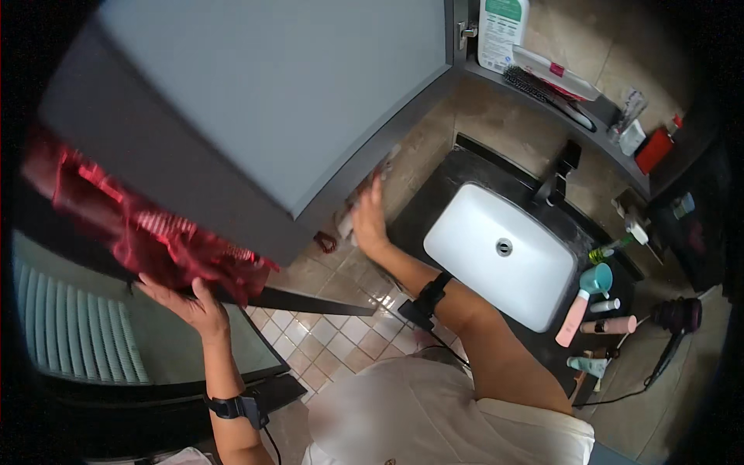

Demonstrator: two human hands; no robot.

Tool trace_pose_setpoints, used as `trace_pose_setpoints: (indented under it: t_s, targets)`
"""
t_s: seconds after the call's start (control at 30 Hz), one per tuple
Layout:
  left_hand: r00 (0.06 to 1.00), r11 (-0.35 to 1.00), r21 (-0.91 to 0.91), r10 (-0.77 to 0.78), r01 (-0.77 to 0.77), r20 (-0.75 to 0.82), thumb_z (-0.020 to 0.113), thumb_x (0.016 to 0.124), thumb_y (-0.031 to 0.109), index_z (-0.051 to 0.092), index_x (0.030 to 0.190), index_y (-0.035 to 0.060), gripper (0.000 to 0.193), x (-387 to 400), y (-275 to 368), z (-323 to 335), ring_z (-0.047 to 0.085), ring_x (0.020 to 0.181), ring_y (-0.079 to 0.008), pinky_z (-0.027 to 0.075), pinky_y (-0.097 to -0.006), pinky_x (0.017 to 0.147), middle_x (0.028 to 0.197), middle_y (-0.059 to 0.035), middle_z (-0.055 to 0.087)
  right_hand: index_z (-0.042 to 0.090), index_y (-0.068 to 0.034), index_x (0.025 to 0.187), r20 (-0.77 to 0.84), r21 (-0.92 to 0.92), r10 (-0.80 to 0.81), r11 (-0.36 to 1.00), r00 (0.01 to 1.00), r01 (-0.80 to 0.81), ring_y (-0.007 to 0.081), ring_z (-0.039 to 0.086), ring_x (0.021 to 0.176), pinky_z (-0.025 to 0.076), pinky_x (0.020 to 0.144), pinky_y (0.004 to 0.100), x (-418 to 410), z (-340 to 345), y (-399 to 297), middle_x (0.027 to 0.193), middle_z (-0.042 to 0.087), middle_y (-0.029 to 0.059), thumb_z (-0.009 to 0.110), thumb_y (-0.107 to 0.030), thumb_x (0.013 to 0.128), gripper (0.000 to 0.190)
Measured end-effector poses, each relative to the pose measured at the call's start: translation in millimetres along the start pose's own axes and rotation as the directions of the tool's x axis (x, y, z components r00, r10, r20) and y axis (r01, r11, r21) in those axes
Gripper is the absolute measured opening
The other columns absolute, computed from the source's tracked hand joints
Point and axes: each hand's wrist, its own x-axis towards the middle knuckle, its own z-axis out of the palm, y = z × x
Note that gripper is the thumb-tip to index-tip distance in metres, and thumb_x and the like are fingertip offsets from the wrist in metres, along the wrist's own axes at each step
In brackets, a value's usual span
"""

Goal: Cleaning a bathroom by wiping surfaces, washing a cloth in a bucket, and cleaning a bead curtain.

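My left hand [192,308] is raised at the lower edge of a bunch of red fabric [174,238] with a lacy or striped part. Its fingers are spread and the fingertips meet the cloth's underside. The red fabric hangs along the dark edge of a large grey-framed panel [273,99], blurred in places. My right hand [367,224] reaches up beside the panel's lower corner, next to whitish, blurred items [347,226] on the tiled wall side. What its fingers touch is partly hidden. A small dark red loop [325,242] hangs nearby.
To the right, a white basin [500,256] with a black faucet [561,174] sits in a black countertop [430,174]. Bottles and a turquoise cup [596,280] stand beside it. A shelf [616,154] carries a hairbrush [546,96]. A hair dryer [677,317] hangs at far right.
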Motion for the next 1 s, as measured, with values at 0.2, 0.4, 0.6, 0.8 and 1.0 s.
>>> trace_pose_setpoints:
  t_s: [0.2, 0.4, 0.6, 0.8, 1.0]
  targets:
    - [0.984, 0.991, -0.100, -0.101, 0.087, -0.147, 0.056, 0.089, 0.034, 0.003, 0.147, 0.0014, 0.085, -3.0, 5.9, 32.2, 0.010, 0.140, -0.0340, 0.008, -0.0468, 0.113, 0.152, -0.0208, 0.005, 0.024, 0.012, 0.137, -0.357, -0.128, 0.033, 0.988, 0.933, -0.083, 0.0386, 0.015, 0.139, 0.018, 0.114, 0.0406, 137.9, -47.0, 169.9, 0.151, 0.005, 0.0244, 0.042, 0.002, 0.086, 0.055]
    - [0.963, 0.936, -0.294, -0.239, 0.195, -0.123, 0.058, 0.089, 0.011, -0.002, 0.147, 0.0027, 0.083, -32.2, -29.7, 20.3, 0.029, 0.134, -0.0320, 0.020, -0.0463, 0.111, 0.152, -0.0151, 0.017, 0.010, -0.008, 0.148, -0.320, 0.189, 0.512, 0.859, 0.797, -0.475, 0.0422, 0.013, 0.138, 0.018, 0.113, 0.0443, 167.5, -64.7, 208.2, 0.149, 0.013, 0.0263, 0.041, -0.010, 0.092, 0.063]
    - [0.992, 0.992, -0.104, -0.084, 0.074, -0.097, 0.043, 0.096, 0.028, 0.010, 0.148, 0.0083, 0.064, -17.7, -16.4, 24.5, 0.015, 0.137, -0.0352, 0.010, -0.0512, 0.111, 0.153, -0.0167, 0.008, 0.009, -0.008, 0.148, -0.322, 0.216, 0.580, 0.815, 0.749, -0.538, 0.0459, 0.017, 0.135, 0.018, 0.112, 0.0480, 71.5, 11.0, 208.8, 0.146, 0.016, 0.0298, 0.034, -0.012, 0.096, 0.058]
    - [0.972, 0.970, -0.219, -0.146, 0.104, -0.184, 0.054, 0.092, 0.026, 0.001, 0.147, 0.0021, 0.080, -8.2, 0.4, 35.3, 0.016, 0.139, -0.0293, 0.011, -0.0449, 0.113, 0.153, -0.0151, 0.010, 0.006, -0.001, 0.146, -0.196, 0.058, 0.563, 0.824, 0.803, -0.563, 0.0461, 0.016, 0.135, 0.018, 0.112, 0.0467, -58.0, 79.3, 126.6, 0.146, 0.013, 0.0314, 0.041, -0.006, 0.090, 0.066]
    - [0.990, 0.995, -0.095, 0.028, -0.041, -0.135, 0.063, 0.088, 0.013, 0.007, 0.146, 0.0022, 0.082, -10.7, -11.7, 29.5, 0.014, 0.139, -0.0402, 0.014, -0.0525, 0.111, 0.152, -0.0232, 0.000, 0.010, -0.001, 0.145, 0.060, 0.090, 0.764, 0.637, 0.642, -0.766, 0.0451, 0.033, 0.128, 0.030, 0.107, 0.0465, -119.8, 107.0, 37.5, 0.142, 0.028, 0.0295, 0.045, -0.007, 0.088, 0.067]
